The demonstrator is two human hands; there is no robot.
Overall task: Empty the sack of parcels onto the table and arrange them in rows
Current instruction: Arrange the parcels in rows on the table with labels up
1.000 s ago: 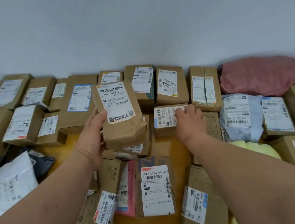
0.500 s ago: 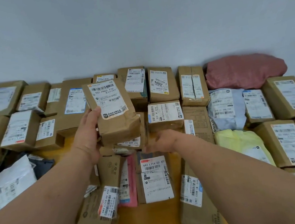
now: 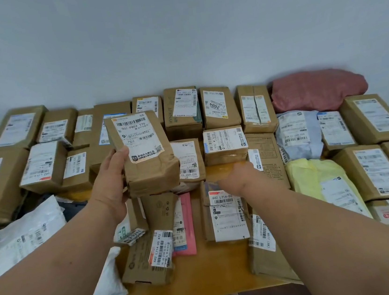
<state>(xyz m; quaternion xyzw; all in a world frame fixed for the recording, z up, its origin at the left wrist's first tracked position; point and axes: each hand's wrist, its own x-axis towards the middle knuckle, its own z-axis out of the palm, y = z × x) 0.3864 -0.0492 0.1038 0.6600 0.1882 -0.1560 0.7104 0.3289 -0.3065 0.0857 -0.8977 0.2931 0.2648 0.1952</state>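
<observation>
brown labelled parcel [image 3: 145,153] held upright, parcels [image 3: 219,106] rowed

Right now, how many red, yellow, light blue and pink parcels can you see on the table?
Red parcel: 1
Yellow parcel: 1
Light blue parcel: 1
Pink parcel: 1
Total: 4

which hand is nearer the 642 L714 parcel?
Right. The right hand hovers at the top edge of the 642 L714 parcel; the left hand is off to its left, holding the 507-P802 parcel.
</observation>
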